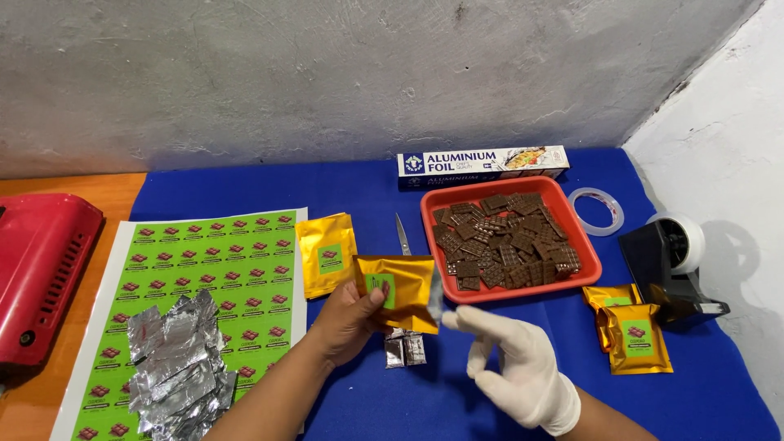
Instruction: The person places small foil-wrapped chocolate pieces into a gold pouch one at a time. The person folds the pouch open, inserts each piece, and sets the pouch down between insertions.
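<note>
A: What does the bare left hand (347, 314) hold?

B: A gold foil pouch (398, 290) with a green label, pinched at its left edge, thumb on the front. It hangs above the blue table cover (457, 400), near the middle of the scene.

A: And the right hand (518, 363)?

B: It wears a white glove. Its fingers curl loosely just right of the pouch's lower corner, thumb and forefinger close together; whether they grip anything, I cannot tell.

A: What lies beneath the pouch?

B: Small foil-wrapped pieces (405, 349) on the cover, just below it.

A: Farther off?

B: A red tray (592, 265) heaped with brown chocolate squares (506, 238) sits to the far right of the hands. Scissors (403, 237) lie just left of it, and another gold pouch (327, 253) left of those. A long aluminium foil box (482, 166) rests beyond the tray by the wall.

A: The right side?

B: Two filled gold pouches (633, 331) near the tray's near right corner, a black tape dispenser (670, 273) beside them, and a clear tape ring (596, 211) farther back.

A: And left?

B: A green label sheet (204, 269) with crumpled foil pieces (180, 359) on its near part, and a red appliance (41, 273) at the far left edge.
</note>
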